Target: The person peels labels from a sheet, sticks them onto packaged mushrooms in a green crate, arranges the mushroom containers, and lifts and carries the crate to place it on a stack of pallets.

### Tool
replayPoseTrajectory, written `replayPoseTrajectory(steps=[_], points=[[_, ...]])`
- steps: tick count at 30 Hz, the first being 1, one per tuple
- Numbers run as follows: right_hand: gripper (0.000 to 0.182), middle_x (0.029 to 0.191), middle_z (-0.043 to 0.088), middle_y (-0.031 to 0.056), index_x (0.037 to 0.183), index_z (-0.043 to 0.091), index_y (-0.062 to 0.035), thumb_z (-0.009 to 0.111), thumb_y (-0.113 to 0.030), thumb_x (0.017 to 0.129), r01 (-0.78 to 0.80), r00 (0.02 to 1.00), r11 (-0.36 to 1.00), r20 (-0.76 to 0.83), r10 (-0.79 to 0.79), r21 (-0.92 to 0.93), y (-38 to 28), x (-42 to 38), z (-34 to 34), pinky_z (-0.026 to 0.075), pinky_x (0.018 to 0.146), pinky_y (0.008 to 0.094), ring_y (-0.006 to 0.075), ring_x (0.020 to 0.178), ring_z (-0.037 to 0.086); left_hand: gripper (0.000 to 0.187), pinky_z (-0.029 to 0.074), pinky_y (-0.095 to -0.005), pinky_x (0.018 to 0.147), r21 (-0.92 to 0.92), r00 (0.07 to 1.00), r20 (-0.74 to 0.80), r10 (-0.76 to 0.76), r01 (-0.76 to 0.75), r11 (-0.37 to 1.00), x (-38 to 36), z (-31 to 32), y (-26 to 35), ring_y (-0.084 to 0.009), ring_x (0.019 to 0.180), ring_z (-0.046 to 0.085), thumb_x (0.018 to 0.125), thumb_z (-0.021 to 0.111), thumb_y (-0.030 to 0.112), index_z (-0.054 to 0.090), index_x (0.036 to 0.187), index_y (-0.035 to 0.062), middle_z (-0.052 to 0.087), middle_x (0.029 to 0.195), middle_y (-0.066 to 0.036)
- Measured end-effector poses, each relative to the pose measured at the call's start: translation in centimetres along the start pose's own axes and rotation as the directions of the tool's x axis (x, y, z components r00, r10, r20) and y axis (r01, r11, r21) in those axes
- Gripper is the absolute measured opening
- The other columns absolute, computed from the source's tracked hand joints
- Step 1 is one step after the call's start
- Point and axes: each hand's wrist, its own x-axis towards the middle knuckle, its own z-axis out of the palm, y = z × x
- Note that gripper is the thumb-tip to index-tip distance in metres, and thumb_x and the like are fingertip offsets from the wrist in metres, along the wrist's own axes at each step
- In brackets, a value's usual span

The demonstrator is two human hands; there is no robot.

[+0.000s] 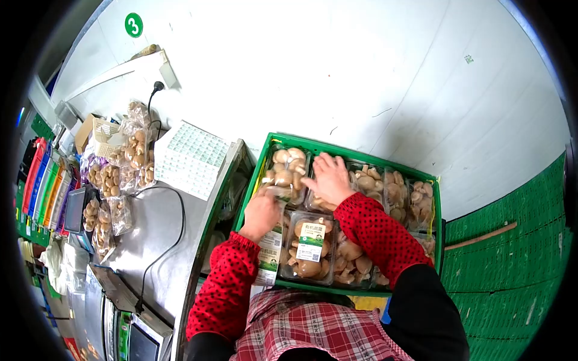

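My left hand (262,214) is closed at the left side of a green crate (355,155), its fingers curled round the upper end of a strip of printed labels (269,257). The strip hangs down along the crate's near left corner. Just beyond those fingers lies a clear pack of brown mushrooms (288,165). My right hand (330,180) is spread flat over another mushroom pack, mostly hidden beneath it, in the back row. In the front row, a mushroom pack (307,246) carries a white, yellow and green label. Several more packs fill the crate to the right.
Left of the crate is a metal table (159,222) with bagged mushrooms (135,147), a printed sheet (192,155) and a black cable (180,219). A white wall (337,72) stands behind. Green stacked crates (512,265) are at the right, with a wooden stick (481,236).
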Motion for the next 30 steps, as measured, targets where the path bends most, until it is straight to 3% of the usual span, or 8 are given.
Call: replayPoseTrajectory(steps=[1, 9, 11, 14, 19, 23, 25, 30], points=[[0.063, 0.136, 0.053, 0.0167, 0.122, 0.060, 0.0058, 0.045, -0.050, 0.096, -0.035, 0.984, 0.997, 0.177, 0.022, 0.071, 0.0, 0.4, -3.6, 0.027, 0.110, 0.0489, 0.0286, 0.136, 0.037, 0.033, 0.051, -0.0457, 0.089, 0.032, 0.942, 0.198, -0.270, 0.269, 0.963, -0.2, 0.2, -0.2, -0.0410, 0.106, 0.059, 0.081, 0.064, 0.011, 0.057, 0.109, -0.0051, 0.061, 0.114, -0.022], [0.051, 0.132, 0.053, 0.0209, 0.117, 0.059, 0.0088, 0.056, -0.037, 0.094, -0.086, 0.992, 0.938, 0.119, 0.049, 0.336, -0.2, 1.0, -2.6, 0.043, 0.100, 0.0416, 0.0337, 0.121, 0.052, 0.013, 0.046, -0.0464, 0.063, -0.250, 0.967, -0.229, -0.112, 0.053, 0.967, -3.6, -1.6, 1.0, -0.0409, 0.075, 0.057, 0.087, 0.061, 0.006, 0.051, 0.085, -0.0005, 0.057, 0.081, -0.022], [0.037, 0.126, 0.057, 0.0171, 0.119, 0.061, 0.0022, 0.059, -0.025, 0.094, -0.033, 0.940, 0.933, -0.307, 0.151, 0.358, 0.4, -1.5, -3.9, 0.048, 0.094, 0.0398, 0.0298, 0.111, 0.058, 0.017, 0.043, -0.0432, 0.058, -0.571, 0.975, -0.129, -0.179, 0.074, 0.818, -4.3, -2.5, 1.9, -0.0399, 0.069, 0.054, 0.088, 0.063, 0.007, 0.048, 0.083, -0.0004, 0.055, 0.079, -0.021], [0.034, 0.116, 0.061, 0.0136, 0.117, 0.062, 0.0005, 0.067, -0.019, 0.090, -0.004, 1.000, 0.421, 0.011, -0.013, 0.907, -2.8, -2.4, -9.6, 0.050, 0.087, 0.0343, 0.0220, 0.100, 0.061, 0.012, 0.045, -0.0392, 0.064, -0.609, 1.000, -0.012, -0.021, 0.009, 0.793, -5.6, -3.9, 2.6, -0.0350, 0.074, 0.055, 0.088, 0.064, 0.004, 0.054, 0.092, -0.0010, 0.055, 0.083, -0.019], [0.028, 0.094, 0.065, 0.0049, 0.105, 0.064, 0.0012, 0.076, -0.010, 0.082, -0.250, 0.927, 0.057, 0.256, -0.275, 0.967, -6.5, -3.9, -11.9, 0.049, 0.080, 0.0273, 0.0100, 0.087, 0.059, 0.019, 0.050, -0.0363, 0.080, -0.456, 0.982, -0.138, 0.130, -0.179, 0.872, -6.3, -7.4, 5.4, -0.0339, 0.094, 0.061, 0.083, 0.065, 0.000, 0.059, 0.102, -0.0022, 0.061, 0.105, -0.017], [0.027, 0.081, 0.065, 0.0034, 0.093, 0.062, 0.0008, 0.081, -0.012, 0.078, -0.139, 0.942, 0.312, 0.223, -0.251, 0.940, -7.8, -4.6, -13.4, 0.048, 0.066, 0.0265, 0.0084, 0.075, 0.058, 0.020, 0.052, -0.0333, 0.078, -0.569, 0.978, -0.136, 0.159, -0.208, 0.796, -7.1, -7.5, 5.2, -0.0261, 0.091, 0.065, 0.078, 0.071, -0.003, 0.063, 0.096, -0.0028, 0.064, 0.105, -0.015], [0.026, 0.074, 0.063, 0.0021, 0.088, 0.062, 0.0007, 0.081, -0.014, 0.078, -0.036, 0.958, 0.383, 0.141, -0.248, 0.923, -8.0, -4.5, -14.0, 0.047, 0.062, 0.0271, 0.0097, 0.069, 0.057, 0.015, 0.051, -0.0273, 0.066, -0.699, 0.968, 0.114, -0.222, 0.237, 0.675, -8.8, -6.4, 4.5, -0.0133, 0.075, 0.063, 0.079, 0.072, -0.002, 0.064, 0.091, -0.0029, 0.067, 0.085, -0.010], [0.013, 0.076, 0.066, 0.0017, 0.079, 0.063, -0.0028, 0.075, -0.007, 0.082, -0.047, 0.942, 0.336, 0.154, -0.298, 0.941, -6.3, -0.9, -14.0, 0.048, 0.060, 0.0231, 0.0066, 0.068, 0.060, 0.020, 0.044, -0.0237, 0.051, -0.712, 0.900, 0.151, -0.410, 0.386, 0.586, -10.9, -6.2, 5.3, -0.0055, 0.059, 0.053, 0.082, 0.079, 0.013, 0.069, 0.082, -0.0043, 0.065, 0.066, -0.003]])
